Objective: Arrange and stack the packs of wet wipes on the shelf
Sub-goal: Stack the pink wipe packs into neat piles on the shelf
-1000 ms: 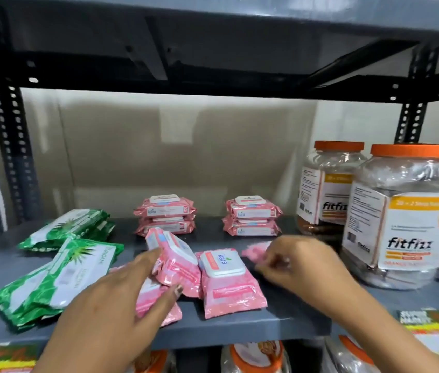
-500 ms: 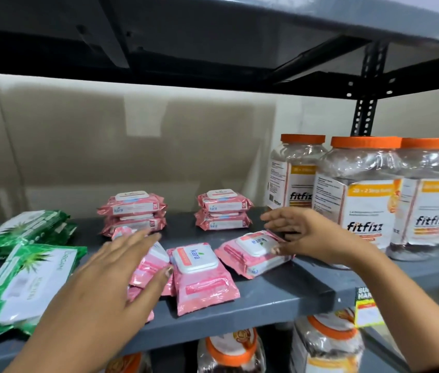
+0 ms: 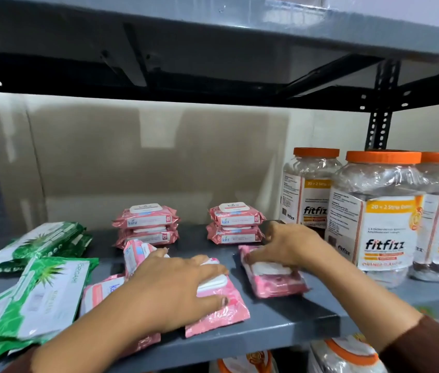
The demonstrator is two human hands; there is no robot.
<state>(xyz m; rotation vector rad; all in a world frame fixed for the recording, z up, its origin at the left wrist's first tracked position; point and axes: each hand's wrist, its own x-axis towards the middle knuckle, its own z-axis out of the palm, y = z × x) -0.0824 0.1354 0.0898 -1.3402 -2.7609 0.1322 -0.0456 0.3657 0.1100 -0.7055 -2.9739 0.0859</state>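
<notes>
Here, a grey metal shelf [image 3: 280,327] with black perforated uprights fills the frame, its board running across the lower half beneath another grey board at the top. At the right edge stand three clear plastic jars with orange lids [image 3: 374,219], labelled "fitfizz", crowded close together. In the lower left lie green and white flat packs of wipes [image 3: 32,294], overlapping loosely, with more green packs just behind them. Toward the back of the board, near the centre of the frame, sit two neat stacks of pink wet wipe packs: a left stack [image 3: 146,226] and a right stack [image 3: 235,224], each two packs high and set well apart. In front of them lie loose pink packs. The left hand [image 3: 175,294] lies flat, fingers spread, pressing on a pink pack with a white lid [image 3: 218,305] in the lower centre; its thumb rests on the pack's pink wrapper. Another pink pack [image 3: 134,254] stands tilted just behind that hand, and one more pink pack [image 3: 99,292] shows partly under the wrist. The right hand [image 3: 285,249], right of centre, curls its fingers over the far end of a pink pack lying flat [image 3: 275,281], gripping it beside the jars. A brown sleeve [image 3: 428,343] covers the right forearm in the lower right.
</notes>
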